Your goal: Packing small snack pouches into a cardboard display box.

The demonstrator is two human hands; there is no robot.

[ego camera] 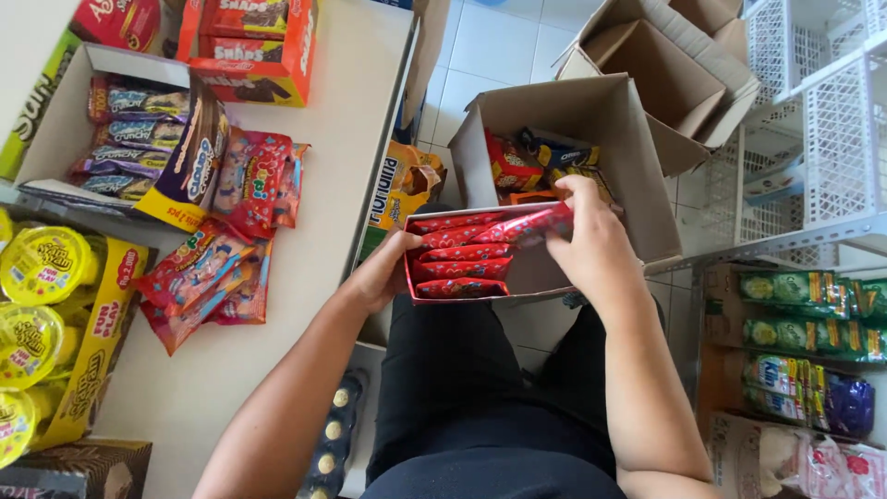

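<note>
A small open display box (536,277) rests on my lap, with several red snack packets (459,268) stacked inside. My left hand (383,271) grips the box's left side. My right hand (591,242) pinches one red packet (528,225) at the top of the stack, its far end lying over the others. Just beyond the small box stands an open cardboard carton (637,176) holding more red, blue and orange snack packs.
A white shelf (314,240) on the left carries loose red packets (208,277), open boxes of wrapped snacks, yellow tubs (37,268) and an orange box (254,46). Empty cartons (665,65) and white wire racks (832,120) stand at the right, above green and purple packs.
</note>
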